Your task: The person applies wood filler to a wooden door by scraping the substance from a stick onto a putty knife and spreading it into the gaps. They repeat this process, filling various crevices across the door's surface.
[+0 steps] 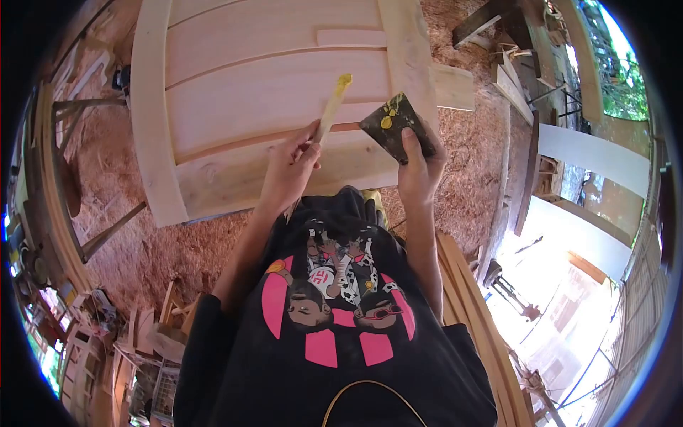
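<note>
My left hand (290, 165) is closed around the lower end of a thin, light wooden stick (331, 111). A lump of yellow paste covers the stick's upper tip. In my right hand (421, 160) is a dark, flat, square piece (395, 128), gripped with the thumb on top and the fingers hidden beneath. Several yellow dabs of paste lie on its face. Both hands are above the near edge of a pale wooden panel door (249, 92), which lies flat in front of me. The stick and the dark piece are apart.
A small loose wood strip (350, 38) rests on the panel near its far right. Wood shavings (469, 156) cover the floor around it. Long boards (469, 320) lie to my right, and wooden frames and offcuts (153, 349) stand at the lower left.
</note>
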Demonstrator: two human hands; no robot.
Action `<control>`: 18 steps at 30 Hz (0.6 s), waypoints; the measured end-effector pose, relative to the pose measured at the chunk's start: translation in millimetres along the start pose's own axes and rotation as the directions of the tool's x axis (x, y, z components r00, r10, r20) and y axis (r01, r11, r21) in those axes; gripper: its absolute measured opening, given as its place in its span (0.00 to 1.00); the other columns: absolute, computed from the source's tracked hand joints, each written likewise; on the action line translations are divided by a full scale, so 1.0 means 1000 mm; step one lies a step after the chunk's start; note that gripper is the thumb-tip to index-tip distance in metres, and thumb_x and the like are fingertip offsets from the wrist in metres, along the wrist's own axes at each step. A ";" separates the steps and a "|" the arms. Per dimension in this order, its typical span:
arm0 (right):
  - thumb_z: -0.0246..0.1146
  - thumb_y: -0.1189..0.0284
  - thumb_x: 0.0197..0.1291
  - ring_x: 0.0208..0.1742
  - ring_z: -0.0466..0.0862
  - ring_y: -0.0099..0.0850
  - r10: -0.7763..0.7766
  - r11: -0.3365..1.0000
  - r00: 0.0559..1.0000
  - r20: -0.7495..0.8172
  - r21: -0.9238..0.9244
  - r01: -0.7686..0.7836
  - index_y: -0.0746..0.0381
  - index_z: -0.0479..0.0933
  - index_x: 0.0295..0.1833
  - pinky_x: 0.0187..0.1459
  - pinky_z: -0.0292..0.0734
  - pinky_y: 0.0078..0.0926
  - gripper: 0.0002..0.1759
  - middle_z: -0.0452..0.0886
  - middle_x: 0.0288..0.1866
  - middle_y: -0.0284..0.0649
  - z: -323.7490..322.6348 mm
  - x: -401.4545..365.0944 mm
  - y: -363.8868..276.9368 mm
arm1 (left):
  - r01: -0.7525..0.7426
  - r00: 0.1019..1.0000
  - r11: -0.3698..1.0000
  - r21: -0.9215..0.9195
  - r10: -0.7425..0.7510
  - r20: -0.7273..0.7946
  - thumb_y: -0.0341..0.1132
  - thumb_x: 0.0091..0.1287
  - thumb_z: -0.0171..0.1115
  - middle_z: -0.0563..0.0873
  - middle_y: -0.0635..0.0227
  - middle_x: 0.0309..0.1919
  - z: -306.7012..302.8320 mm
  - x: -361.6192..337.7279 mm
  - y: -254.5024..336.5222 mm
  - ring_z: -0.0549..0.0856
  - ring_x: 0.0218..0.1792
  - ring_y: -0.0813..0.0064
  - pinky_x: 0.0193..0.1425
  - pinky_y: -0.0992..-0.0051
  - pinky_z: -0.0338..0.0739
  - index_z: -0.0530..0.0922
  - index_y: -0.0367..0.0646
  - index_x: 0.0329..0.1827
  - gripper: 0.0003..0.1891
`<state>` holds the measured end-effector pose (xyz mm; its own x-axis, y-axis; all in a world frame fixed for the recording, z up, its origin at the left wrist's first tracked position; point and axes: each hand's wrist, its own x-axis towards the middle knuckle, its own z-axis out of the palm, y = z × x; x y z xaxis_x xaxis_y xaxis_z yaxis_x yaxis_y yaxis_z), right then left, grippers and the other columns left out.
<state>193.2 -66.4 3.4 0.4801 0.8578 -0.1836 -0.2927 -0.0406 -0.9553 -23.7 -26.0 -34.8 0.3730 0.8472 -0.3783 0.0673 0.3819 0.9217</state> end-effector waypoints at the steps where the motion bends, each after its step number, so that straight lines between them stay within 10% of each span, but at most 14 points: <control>1: 0.65 0.82 0.69 0.46 0.85 0.26 -0.214 0.949 0.976 0.036 -0.228 0.216 0.73 0.84 0.61 0.47 0.82 0.23 0.17 0.85 0.51 0.40 0.001 -0.002 0.001 | 0.001 1.000 0.993 -0.121 0.001 0.013 0.30 0.80 0.61 0.85 0.68 0.49 0.003 -0.001 0.000 0.82 0.43 0.81 0.47 0.77 0.80 0.74 0.33 0.76 0.23; 3: 0.66 0.83 0.67 0.43 0.83 0.25 -0.405 0.804 0.907 0.115 -0.427 0.413 0.71 0.85 0.62 0.44 0.80 0.22 0.18 0.84 0.49 0.39 0.003 -0.008 0.002 | 0.002 1.000 0.972 -0.234 0.004 0.027 0.29 0.80 0.60 0.85 0.67 0.48 0.008 -0.003 -0.001 0.83 0.42 0.81 0.46 0.77 0.81 0.74 0.32 0.75 0.22; 6: 0.74 0.79 0.47 0.45 0.78 0.31 -0.706 0.151 0.462 0.536 -0.524 0.838 0.58 0.89 0.62 0.42 0.76 0.28 0.31 0.75 0.46 0.34 0.009 -0.011 0.016 | 0.134 0.988 0.941 -0.312 -0.102 0.115 0.30 0.81 0.58 0.85 0.67 0.43 0.015 -0.005 -0.002 0.84 0.37 0.81 0.41 0.78 0.80 0.79 0.31 0.67 0.17; 9: 0.74 0.73 0.44 0.49 0.78 0.32 -0.544 0.089 0.436 0.716 -0.468 0.879 0.56 0.88 0.63 0.49 0.75 0.30 0.33 0.75 0.47 0.33 0.011 -0.008 0.024 | 0.165 0.975 0.928 -0.334 -0.102 0.198 0.32 0.82 0.59 0.85 0.70 0.37 0.021 -0.009 0.007 0.84 0.32 0.82 0.37 0.79 0.80 0.81 0.33 0.60 0.12; 18: 0.73 0.71 0.42 0.53 0.76 0.34 -0.517 0.191 0.619 0.591 -0.626 0.756 0.57 0.86 0.67 0.56 0.77 0.33 0.38 0.77 0.52 0.31 0.020 -0.038 0.039 | 0.167 0.981 0.879 -0.447 -0.102 0.165 0.33 0.82 0.58 0.84 0.71 0.30 0.030 -0.019 0.020 0.82 0.28 0.85 0.32 0.82 0.77 0.82 0.34 0.52 0.10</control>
<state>147.4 -89.9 -22.2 -0.0405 0.8552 0.5167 0.8246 0.3206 -0.4661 -1.2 -45.7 -6.4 0.5120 0.7311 -0.4510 -0.2925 0.6420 0.7087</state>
